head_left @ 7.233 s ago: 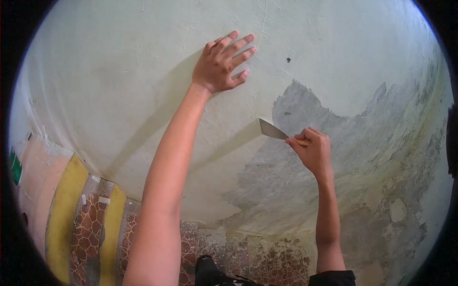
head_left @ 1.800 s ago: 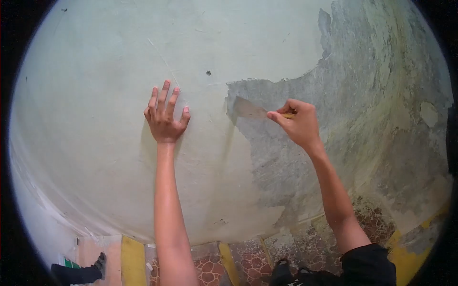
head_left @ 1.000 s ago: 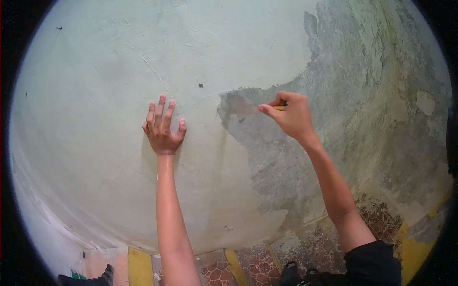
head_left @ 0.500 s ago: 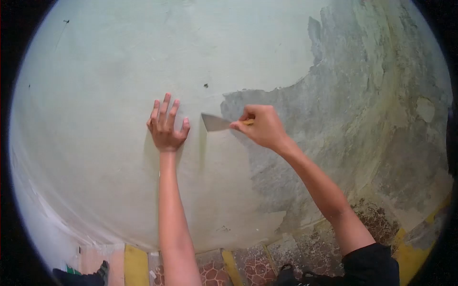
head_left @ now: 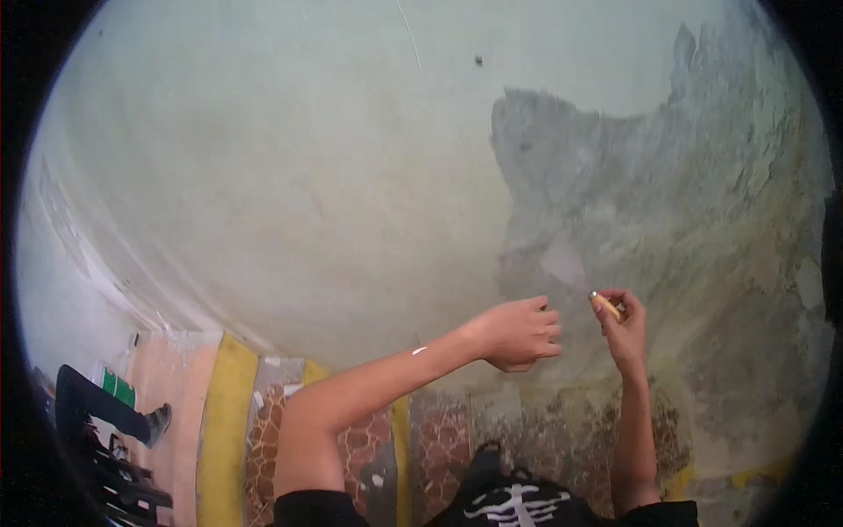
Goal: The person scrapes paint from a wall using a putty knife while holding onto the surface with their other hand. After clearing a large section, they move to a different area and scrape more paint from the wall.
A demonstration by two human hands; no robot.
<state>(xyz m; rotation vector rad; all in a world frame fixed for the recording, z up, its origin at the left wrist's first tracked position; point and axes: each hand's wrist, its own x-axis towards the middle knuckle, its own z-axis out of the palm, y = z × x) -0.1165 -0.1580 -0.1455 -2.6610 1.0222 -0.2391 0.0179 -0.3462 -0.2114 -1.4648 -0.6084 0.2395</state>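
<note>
Left hand (head_left: 518, 334): half a second ago spread flat on the pale green painted wall (head_left: 290, 176), now lowered, fingers curled loosely, empty, just beside the right hand (head_left: 622, 327). Right hand: pinches the metal-bladed scraper with a yellow handle (head_left: 604, 304), now lower, its blurred blade against the grey scraped patch (head_left: 562, 176). Below: brown patterned tile floor with yellow stripes (head_left: 228, 413).
</note>
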